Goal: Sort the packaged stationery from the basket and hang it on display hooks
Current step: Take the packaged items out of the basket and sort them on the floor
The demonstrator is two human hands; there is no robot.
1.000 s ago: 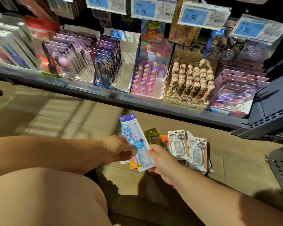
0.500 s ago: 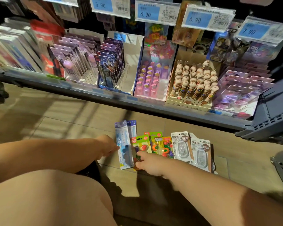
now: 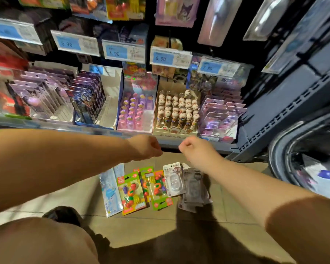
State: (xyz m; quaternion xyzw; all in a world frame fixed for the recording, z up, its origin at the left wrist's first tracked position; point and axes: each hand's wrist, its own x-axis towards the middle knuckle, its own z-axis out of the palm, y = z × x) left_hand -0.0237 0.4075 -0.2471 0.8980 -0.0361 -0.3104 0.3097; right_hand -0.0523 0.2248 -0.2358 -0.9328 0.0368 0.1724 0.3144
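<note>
On the floor tiles, just short of the shelf lip, the sorted row lies flat. From the person's left come the blue ruler packs (image 3: pixel 111 191), then two green-backed fruit eraser cards (image 3: pixel 131 193), overlapping at their edges. Next is a white correction-tape pack (image 3: pixel 173 180), with more of the same half in shadow (image 3: pixel 193 187). A second ago both hands held a ruler pack up over this row, and half a second ago it was being laid at the left end. Now it lies there with its kind, so that piece of sorting looks finished.

Both hands are now lifted clear of the packs. The left hand (image 3: pixel 145 147) and right hand (image 3: pixel 193 149) hang close together in front of the shelf lip (image 3: pixel 84 128). Each has its fingers curled in like a loose fist, with nothing in them that I can see. The view has also tipped upward, which takes in the price tags (image 3: pixel 161 58) and the carded goods hanging above them. I judge the next reach goes either to the hooks or back for more stock.

The dark rounded rim at the right (image 3: pixel 276 149) looks like the basket (packets show inside it), near the right forearm. Room is tight ahead, since the shelf lip sits just past the knuckles and the tags jut out above the display boxes. A knee (image 3: pixel 36 241) crowds the lower left. Bare tile lies left of the ruler packs and in front of the row.
</note>
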